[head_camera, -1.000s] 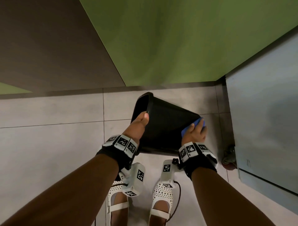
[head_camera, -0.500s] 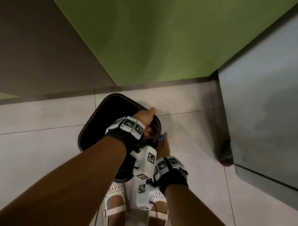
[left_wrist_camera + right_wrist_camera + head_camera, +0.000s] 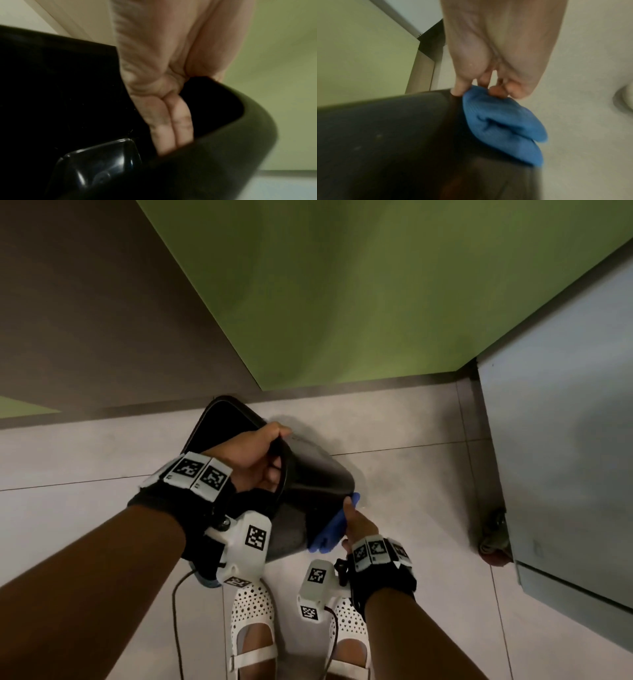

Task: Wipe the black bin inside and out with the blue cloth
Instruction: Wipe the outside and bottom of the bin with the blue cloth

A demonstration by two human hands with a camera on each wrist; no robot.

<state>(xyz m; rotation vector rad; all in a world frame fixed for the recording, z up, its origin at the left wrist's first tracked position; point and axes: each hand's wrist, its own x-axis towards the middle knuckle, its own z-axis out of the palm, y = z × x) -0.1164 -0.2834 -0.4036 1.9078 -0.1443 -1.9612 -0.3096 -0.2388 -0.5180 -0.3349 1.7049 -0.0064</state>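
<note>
The black bin (image 3: 315,484) is held tilted above the tiled floor, its mouth turned left and away from me. My left hand (image 3: 260,457) grips the rim, thumb outside and fingers (image 3: 171,121) curled inside against the inner wall of the bin (image 3: 60,94). My right hand (image 3: 356,522) holds the bunched blue cloth (image 3: 330,530) against the bin's outer wall near its base. In the right wrist view the right hand's fingertips (image 3: 458,90) pinch the blue cloth (image 3: 501,124) against the dark side of the bin (image 3: 385,135).
A green wall (image 3: 342,285) and a dark brown panel (image 3: 85,302) rise ahead. A grey cabinet on castors (image 3: 565,457) stands close on the right, one wheel (image 3: 493,539) near the bin. My white shoes (image 3: 253,621) are below on the grey floor tiles (image 3: 68,457).
The bin swung from mouth-left, to mouth-up toward me, and back to tilted left. The right hand with the cloth has moved to the bin's lower outer side.
</note>
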